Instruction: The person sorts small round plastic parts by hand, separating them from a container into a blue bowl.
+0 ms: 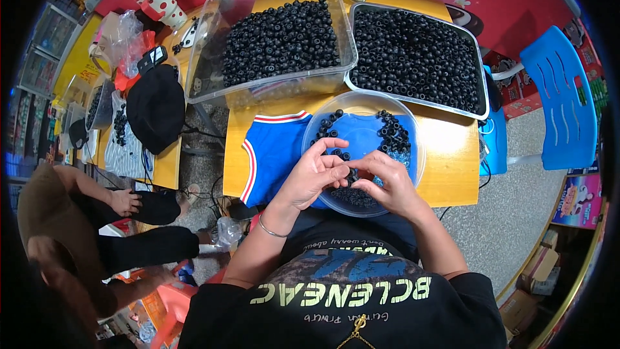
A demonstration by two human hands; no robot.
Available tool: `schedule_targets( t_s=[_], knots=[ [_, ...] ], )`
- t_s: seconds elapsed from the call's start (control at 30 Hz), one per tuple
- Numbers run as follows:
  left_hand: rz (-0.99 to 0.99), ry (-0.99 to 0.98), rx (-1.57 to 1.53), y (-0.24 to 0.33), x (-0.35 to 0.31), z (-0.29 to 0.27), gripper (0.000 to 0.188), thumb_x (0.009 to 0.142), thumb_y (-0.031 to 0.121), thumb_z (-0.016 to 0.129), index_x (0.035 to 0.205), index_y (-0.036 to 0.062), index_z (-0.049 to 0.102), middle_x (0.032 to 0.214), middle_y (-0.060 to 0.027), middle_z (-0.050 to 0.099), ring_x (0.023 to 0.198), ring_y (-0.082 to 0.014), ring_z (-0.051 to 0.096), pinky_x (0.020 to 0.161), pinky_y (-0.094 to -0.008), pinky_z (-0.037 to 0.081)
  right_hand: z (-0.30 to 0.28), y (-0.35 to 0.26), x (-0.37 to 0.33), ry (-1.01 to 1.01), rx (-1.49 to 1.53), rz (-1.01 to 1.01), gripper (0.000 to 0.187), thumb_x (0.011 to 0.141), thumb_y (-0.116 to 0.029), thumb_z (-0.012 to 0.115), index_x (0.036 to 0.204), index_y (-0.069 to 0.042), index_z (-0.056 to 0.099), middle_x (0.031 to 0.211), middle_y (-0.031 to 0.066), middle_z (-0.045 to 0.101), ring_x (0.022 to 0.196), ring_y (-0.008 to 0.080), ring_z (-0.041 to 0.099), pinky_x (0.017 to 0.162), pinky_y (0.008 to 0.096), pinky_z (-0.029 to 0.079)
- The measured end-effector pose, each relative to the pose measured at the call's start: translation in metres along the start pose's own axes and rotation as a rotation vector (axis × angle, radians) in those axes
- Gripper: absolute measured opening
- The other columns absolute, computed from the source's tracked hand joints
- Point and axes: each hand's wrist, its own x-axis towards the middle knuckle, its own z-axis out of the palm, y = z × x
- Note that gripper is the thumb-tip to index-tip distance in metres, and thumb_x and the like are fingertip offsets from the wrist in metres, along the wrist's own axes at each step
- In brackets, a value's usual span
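My left hand (pixel 315 176) and my right hand (pixel 390 184) meet above a round clear plastic tub (pixel 420 136). The fingers of both are pinched close together at the fingertips. Whatever sits between them is too small and hidden to make out. Small black ring-like pieces (pixel 394 134) lie in clusters around the inside of the tub, and finer dark bits (pixel 354 199) gather at its near side. Under the tub, a blue cloth with red and white trim (pixel 274 148) spreads over the wooden table (pixel 452 161).
Behind the tub stand a large clear bin (pixel 194 84) and a metal tray (pixel 481 100), both heaped with black pieces. A blue chair (pixel 560 100) is at the right. Another person (pixel 64 239) sits at the left by a side table with a black hat (pixel 156 110).
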Motion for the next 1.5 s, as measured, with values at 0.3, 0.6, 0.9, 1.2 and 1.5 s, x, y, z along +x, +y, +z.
schedule_targets(
  t_s=[0.3, 0.6, 0.9, 1.2, 1.5],
  knots=[
    [0.004, 0.026, -0.049, -0.002, 0.0, 0.003, 0.043, 0.086, 0.009, 0.066, 0.122, 0.0042, 0.042, 0.085, -0.0049, 0.061, 0.071, -0.009, 0.06, 0.062, -0.0177, 0.047, 0.015, 0.016, -0.005, 0.071, 0.18, 0.003, 0.03, 0.079, -0.012, 0.069, 0.106, -0.002, 0.063, 0.078, 0.0075, 0.057, 0.069, 0.0167, 0.057, 0.063, 0.0283, 0.046],
    [0.083, 0.074, -0.059, -0.01, 0.003, 0.01, 0.021, 0.088, 0.01, 0.064, 0.107, 0.0044, 0.054, 0.085, -0.0024, 0.061, 0.073, -0.0068, 0.059, 0.064, -0.016, 0.046, 0.012, 0.007, -0.004, 0.306, -0.043, -0.138, 0.026, 0.074, -0.008, 0.074, 0.098, -0.004, 0.065, 0.08, 0.0072, 0.06, 0.069, 0.0183, 0.058, 0.063, 0.0294, 0.047],
    [0.102, 0.137, -0.179, -0.019, 0.005, 0.019, 0.012, 0.088, 0.011, 0.065, 0.096, 0.0053, 0.059, 0.082, -0.0008, 0.062, 0.071, -0.0066, 0.059, 0.063, -0.0171, 0.047, 0.017, 0.01, -0.008, 0.456, -0.141, -0.194, 0.02, 0.068, -0.004, 0.077, 0.081, -0.004, 0.062, 0.08, 0.0098, 0.065, 0.07, 0.0201, 0.063, 0.06, 0.0291, 0.05],
    [0.006, 0.007, -0.026, -0.005, 0.006, 0.008, 0.021, 0.087, 0.011, 0.066, 0.103, 0.0048, 0.054, 0.08, -0.0008, 0.059, 0.068, -0.0064, 0.057, 0.06, -0.0166, 0.046, 0.0, -0.003, -0.002, 0.215, -0.003, -0.048, 0.026, 0.073, -0.01, 0.075, 0.095, -0.004, 0.063, 0.08, 0.0079, 0.058, 0.067, 0.0202, 0.059, 0.061, 0.0296, 0.048],
    [-0.056, -0.076, -0.018, 0.0, 0.007, 0.005, 0.046, 0.084, 0.01, 0.069, 0.12, 0.0053, 0.041, 0.078, -0.0031, 0.059, 0.067, -0.0075, 0.057, 0.056, -0.0151, 0.044, -0.005, -0.003, -0.002, 0.047, -0.074, -0.083, 0.025, 0.077, -0.015, 0.072, 0.098, -0.006, 0.063, 0.078, 0.0071, 0.056, 0.068, 0.02, 0.058, 0.06, 0.0311, 0.047]
  ],
)
